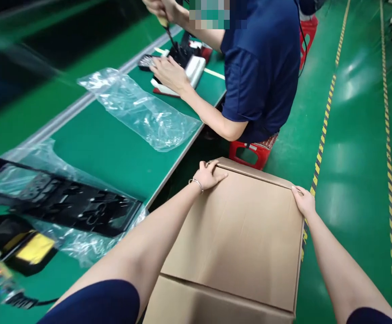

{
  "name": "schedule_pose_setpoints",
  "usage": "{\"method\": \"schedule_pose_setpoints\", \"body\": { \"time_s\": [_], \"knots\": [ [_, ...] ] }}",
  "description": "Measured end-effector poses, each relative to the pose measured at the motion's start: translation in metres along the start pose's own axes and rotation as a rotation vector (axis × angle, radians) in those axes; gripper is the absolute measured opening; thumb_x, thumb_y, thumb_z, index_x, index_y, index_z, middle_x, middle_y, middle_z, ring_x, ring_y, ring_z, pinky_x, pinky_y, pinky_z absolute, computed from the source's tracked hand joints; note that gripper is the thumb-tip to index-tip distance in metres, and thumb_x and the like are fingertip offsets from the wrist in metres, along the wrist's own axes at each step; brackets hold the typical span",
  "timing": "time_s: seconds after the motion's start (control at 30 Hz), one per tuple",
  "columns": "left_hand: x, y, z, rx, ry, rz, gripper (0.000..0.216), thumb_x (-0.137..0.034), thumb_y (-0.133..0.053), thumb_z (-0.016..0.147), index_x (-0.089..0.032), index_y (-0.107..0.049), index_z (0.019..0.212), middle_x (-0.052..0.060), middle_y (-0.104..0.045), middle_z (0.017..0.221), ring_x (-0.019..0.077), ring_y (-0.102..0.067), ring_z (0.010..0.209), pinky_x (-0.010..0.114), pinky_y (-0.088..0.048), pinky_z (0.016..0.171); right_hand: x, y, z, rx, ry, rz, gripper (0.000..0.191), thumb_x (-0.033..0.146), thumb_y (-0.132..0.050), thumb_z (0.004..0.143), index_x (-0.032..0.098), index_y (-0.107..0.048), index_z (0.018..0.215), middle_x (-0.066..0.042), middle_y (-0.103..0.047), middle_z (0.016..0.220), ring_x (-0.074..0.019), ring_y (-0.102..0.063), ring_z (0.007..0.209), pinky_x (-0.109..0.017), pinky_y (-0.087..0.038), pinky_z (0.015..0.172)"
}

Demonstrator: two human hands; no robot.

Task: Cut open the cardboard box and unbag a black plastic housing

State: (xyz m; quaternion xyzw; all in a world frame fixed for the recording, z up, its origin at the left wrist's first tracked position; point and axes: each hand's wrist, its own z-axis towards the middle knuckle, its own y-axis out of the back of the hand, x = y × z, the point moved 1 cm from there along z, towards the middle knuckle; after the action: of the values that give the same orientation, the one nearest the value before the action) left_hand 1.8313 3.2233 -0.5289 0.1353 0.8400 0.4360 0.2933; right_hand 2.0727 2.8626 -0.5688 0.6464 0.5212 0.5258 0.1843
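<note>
A large brown cardboard box [243, 234] lies in front of me, beside the green table. My left hand [210, 175] grips its far left corner, fingers over the raised edge and thumb lying along the top panel. At the far right corner, my right hand [304, 200] holds the edge, with the thumb on top and the other fingers mostly hidden. A narrow cardboard flap [253, 172] runs along the far side between both hands. Across the near part of the box goes a seam, with another panel [216, 301] below it.
On the green table [115, 148] lie a black plastic housing [71, 198], clear plastic bags [142, 108] and a black-and-yellow part [34, 247]. Ahead, a co-worker [260, 67] on a red stool [251, 153] holds a screwdriver over a device. Striped floor tape [327, 112] runs along the right.
</note>
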Motion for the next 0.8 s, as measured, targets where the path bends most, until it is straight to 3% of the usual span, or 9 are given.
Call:
{"method": "schedule_pose_setpoints", "body": {
  "time_s": [0.13,0.27,0.37,0.57,0.7,0.8],
  "knots": [
    [-0.010,0.001,0.011,-0.049,0.025,-0.007,0.048,-0.051,-0.054,0.087,-0.019,-0.050,0.121,0.010,-0.052,0.124,0.0220,-0.055,0.106,0.045,-0.048,0.092,0.004,-0.001,0.003,-0.078,-0.059,-0.024,0.059,0.070,-0.049,0.079,0.020,-0.070,0.101,-0.007,-0.048,0.120,-0.0158,-0.043,0.111,-0.028,-0.035,0.100],
    [-0.015,0.000,0.014,-0.116,0.021,-0.007,0.046,-0.053,-0.055,0.086,-0.018,-0.054,0.115,0.009,-0.053,0.123,0.0219,-0.054,0.107,0.045,-0.047,0.094,0.012,0.002,0.004,-0.029,-0.061,-0.031,0.064,0.072,-0.040,0.083,0.017,-0.070,0.090,-0.005,-0.054,0.108,-0.0129,-0.046,0.098,-0.025,-0.037,0.094],
    [-0.016,0.001,0.016,-0.147,0.006,0.015,0.047,-0.056,-0.057,0.083,-0.017,-0.057,0.110,0.009,-0.053,0.124,0.0234,-0.051,0.114,0.048,-0.043,0.098,0.018,0.004,0.004,0.017,-0.115,-0.069,0.069,0.076,-0.035,0.084,0.018,-0.069,0.094,-0.005,-0.057,0.096,-0.0126,-0.047,0.086,-0.027,-0.037,0.091],
    [-0.015,0.000,0.026,-0.098,0.048,0.081,0.051,-0.061,-0.055,0.082,-0.017,-0.058,0.109,0.009,-0.055,0.119,0.0222,-0.055,0.105,0.046,-0.047,0.093,0.022,0.002,0.005,0.005,-0.126,-0.118,0.076,0.080,-0.032,0.084,0.015,-0.067,0.100,-0.009,-0.057,0.094,-0.0129,-0.047,0.086,-0.023,-0.038,0.088],
    [-0.017,0.002,0.028,-0.082,0.016,0.094,0.053,-0.059,-0.053,0.084,-0.018,-0.054,0.118,0.010,-0.050,0.127,0.0248,-0.051,0.114,0.050,-0.043,0.098,0.026,0.007,-0.002,0.024,-0.007,-0.158,0.064,0.067,-0.027,0.093,0.018,-0.064,0.108,-0.007,-0.053,0.109,-0.0128,-0.046,0.098,-0.026,-0.036,0.096],
    [-0.021,0.008,0.017,-0.109,-0.009,0.126,0.058,-0.057,-0.054,0.084,-0.022,-0.046,0.129,0.011,-0.037,0.142,0.0334,-0.032,0.133,0.062,-0.030,0.107,0.026,0.017,-0.018,-0.033,0.069,-0.191,0.050,0.054,-0.034,0.096,0.021,-0.055,0.127,-0.007,-0.039,0.134,-0.0182,-0.033,0.125,-0.040,-0.023,0.112]
  ]
}}
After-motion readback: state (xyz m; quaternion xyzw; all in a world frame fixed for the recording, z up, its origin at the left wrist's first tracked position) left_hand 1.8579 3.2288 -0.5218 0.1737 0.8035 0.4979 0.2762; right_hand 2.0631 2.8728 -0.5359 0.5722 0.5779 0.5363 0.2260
